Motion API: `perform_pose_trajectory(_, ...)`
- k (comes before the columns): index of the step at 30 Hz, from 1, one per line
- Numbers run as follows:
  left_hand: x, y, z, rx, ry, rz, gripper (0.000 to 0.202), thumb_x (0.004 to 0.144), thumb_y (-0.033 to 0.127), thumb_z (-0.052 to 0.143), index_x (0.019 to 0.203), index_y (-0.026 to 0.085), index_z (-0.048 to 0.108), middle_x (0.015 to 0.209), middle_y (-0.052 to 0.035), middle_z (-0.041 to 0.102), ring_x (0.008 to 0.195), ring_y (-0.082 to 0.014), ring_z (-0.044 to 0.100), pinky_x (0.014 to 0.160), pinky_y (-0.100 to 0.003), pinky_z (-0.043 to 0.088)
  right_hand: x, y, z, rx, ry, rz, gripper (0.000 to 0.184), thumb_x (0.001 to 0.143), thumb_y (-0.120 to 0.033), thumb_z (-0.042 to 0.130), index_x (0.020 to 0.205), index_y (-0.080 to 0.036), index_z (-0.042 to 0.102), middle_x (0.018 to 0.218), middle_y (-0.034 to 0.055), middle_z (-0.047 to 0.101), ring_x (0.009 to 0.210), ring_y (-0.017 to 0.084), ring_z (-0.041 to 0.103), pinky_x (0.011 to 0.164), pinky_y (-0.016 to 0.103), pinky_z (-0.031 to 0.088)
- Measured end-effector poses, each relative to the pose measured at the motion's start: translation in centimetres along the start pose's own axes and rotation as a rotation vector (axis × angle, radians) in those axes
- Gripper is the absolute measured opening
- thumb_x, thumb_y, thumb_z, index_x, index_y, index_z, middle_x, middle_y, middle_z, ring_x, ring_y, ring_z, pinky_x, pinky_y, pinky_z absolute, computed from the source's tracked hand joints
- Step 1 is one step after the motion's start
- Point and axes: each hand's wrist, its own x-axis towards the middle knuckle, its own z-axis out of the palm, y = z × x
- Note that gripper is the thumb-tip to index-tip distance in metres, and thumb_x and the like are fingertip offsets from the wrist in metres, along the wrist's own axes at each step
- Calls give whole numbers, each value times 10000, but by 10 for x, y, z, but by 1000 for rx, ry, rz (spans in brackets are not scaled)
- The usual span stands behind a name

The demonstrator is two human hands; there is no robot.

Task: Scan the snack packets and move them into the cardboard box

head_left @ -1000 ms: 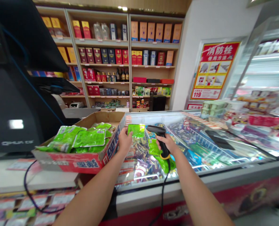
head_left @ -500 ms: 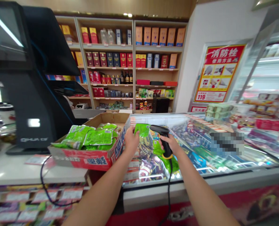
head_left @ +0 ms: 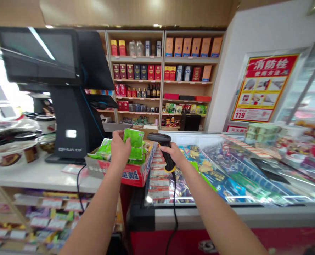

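Observation:
My left hand (head_left: 120,148) is closed on a green snack packet (head_left: 134,137) and holds it up over the cardboard box (head_left: 132,173) of several like green packets. My right hand (head_left: 171,151) grips a black barcode scanner (head_left: 163,145) with a yellow band, its head turned toward the packet. The scanner's black cable (head_left: 173,212) hangs down in front of the freezer. The box sits on the white counter's edge, beside the freezer.
A black checkout terminal (head_left: 67,92) with a screen stands on the white counter (head_left: 35,175) at left, bowls behind it. A glass-topped chest freezer (head_left: 226,166) fills the right. Shelves (head_left: 162,81) of boxes and bottles line the back wall, by a red fire-hydrant poster (head_left: 263,88).
My left hand carried the green packet left from over the freezer glass to above the box; the scanner hand followed. The view swung left, showing more of the terminal and counter.

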Motion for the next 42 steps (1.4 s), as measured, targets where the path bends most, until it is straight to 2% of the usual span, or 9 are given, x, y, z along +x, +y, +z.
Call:
perform_pose_trajectory(4, -1, -14, -5, 147, 70, 97, 638, 674, 45, 589, 1294, 83, 442, 1353, -249, 458, 1326, -360, 428, 1095, -520, 344, 3, 1, 20, -22, -76, -8, 251, 648, -391, 697, 642, -165, 589, 503, -13, 585, 375, 122, 535, 387, 243, 451)
perform_pose_trajectory(7, -12, 0, -2, 94, 108, 219, 615, 728, 70, 580, 1322, 121, 430, 1486, -236, 312, 1431, -362, 277, 1148, -544, 271, -2, 2, 14, 0, -48, 14, 259, 645, -394, 705, 670, -163, 590, 508, -15, 592, 377, 120, 542, 382, 230, 435)
perform_pose_trajectory(11, -40, 32, 20, -92, 40, 453, 407, 815, 130, 540, 1220, 159, 510, 1423, -180, 413, 1374, -280, 391, 1132, -451, 344, -15, 11, -20, 53, 79, 36, 290, 637, -406, 722, 716, -159, 592, 518, -21, 591, 378, 114, 535, 376, 225, 427)
perform_pose_trajectory(15, -80, 58, 64, -100, -272, 557, 255, 843, 137, 509, 1083, 159, 591, 1202, -144, 601, 1180, -236, 560, 1035, -388, 438, -35, 26, -72, 91, 258, 56, 324, 623, -397, 742, 788, -156, 602, 517, -21, 597, 374, 117, 536, 375, 228, 431)
perform_pose_trajectory(20, -125, 80, 115, 322, -780, 430, 331, 862, 399, 568, 962, 103, 676, 1011, -190, 693, 1056, -307, 625, 961, -414, 457, -60, 38, -129, 126, 521, 61, 313, 607, -391, 740, 764, -164, 593, 497, -22, 596, 356, 116, 521, 353, 230, 419)
perform_pose_trajectory(26, -147, 72, 153, 447, -1098, 232, 442, 828, 532, 562, 866, 110, 692, 971, -218, 711, 991, -342, 665, 833, -403, 494, -62, 59, -152, 113, 719, 105, 236, 624, -360, 715, 658, -197, 549, 451, -25, 571, 329, 130, 505, 322, 242, 399)
perform_pose_trajectory(31, -147, 47, 181, 115, -976, 30, 243, 683, 280, 736, 570, 167, 553, 641, -70, 637, 755, -254, 666, 698, -316, 477, -44, 75, -143, 104, 708, 159, 212, 656, -342, 695, 628, -200, 541, 435, -20, 565, 353, 136, 529, 352, 241, 425)
perform_pose_trajectory(37, -120, 20, 184, -67, -568, -92, 32, 816, 156, 517, 807, 181, 535, 754, -28, 624, 761, -175, 623, 704, -281, 460, -41, 69, -131, 111, 504, 160, 281, 598, -371, 749, 704, -175, 579, 469, -26, 582, 351, 130, 521, 351, 239, 411)
perform_pose_trajectory(42, -97, 2, 178, -263, -284, -177, 27, 797, 185, 517, 772, 192, 509, 704, -7, 607, 707, -165, 616, 685, -281, 466, -62, 63, -138, 106, 390, 96, 322, 624, -410, 748, 765, -158, 604, 504, -24, 598, 369, 118, 535, 384, 234, 435)
